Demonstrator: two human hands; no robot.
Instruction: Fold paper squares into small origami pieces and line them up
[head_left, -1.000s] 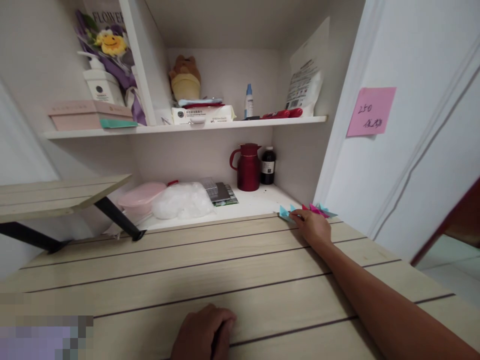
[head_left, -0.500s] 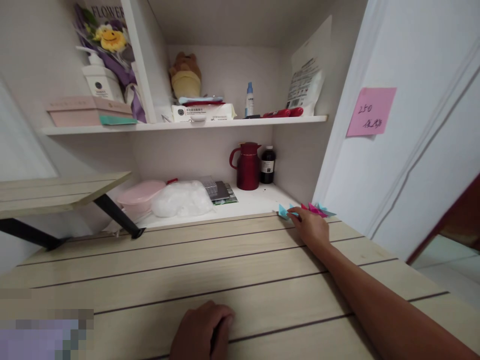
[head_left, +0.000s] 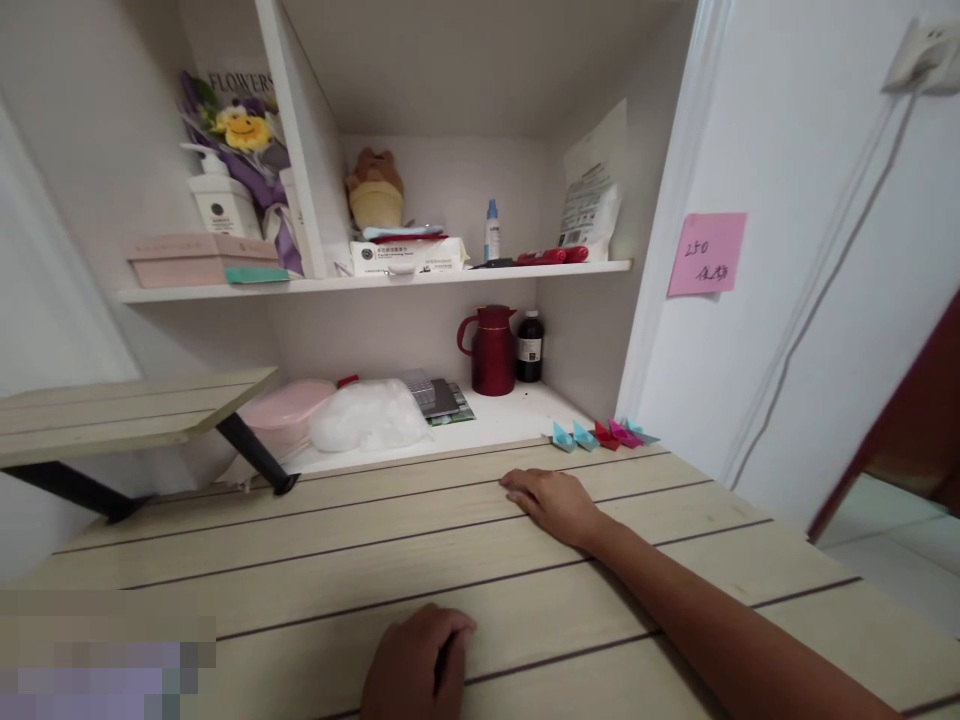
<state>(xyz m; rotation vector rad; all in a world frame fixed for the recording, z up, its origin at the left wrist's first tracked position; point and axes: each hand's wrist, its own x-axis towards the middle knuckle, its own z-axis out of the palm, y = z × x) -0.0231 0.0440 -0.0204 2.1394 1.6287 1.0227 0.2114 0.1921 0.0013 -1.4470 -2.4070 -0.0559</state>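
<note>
right hand (head_left: 551, 505) bare, slim fingers. behind that hand, bare forearm (head_left: 690, 610), smooth, narrowing toward wrist. left hand (head_left: 420, 660) also bare, its wrist out of view.

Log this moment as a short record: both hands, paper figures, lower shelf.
Right hand: right hand, palm down at the desk, no object visible in its grip
Left hand: left hand, fingers curled, contents (if any) hidden
Figures: paper figures in a row along the desk's back right; blue, blue, red, magenta, blue from left
Lower shelf: red jug, dark bottle, white bag, pink tub
</note>
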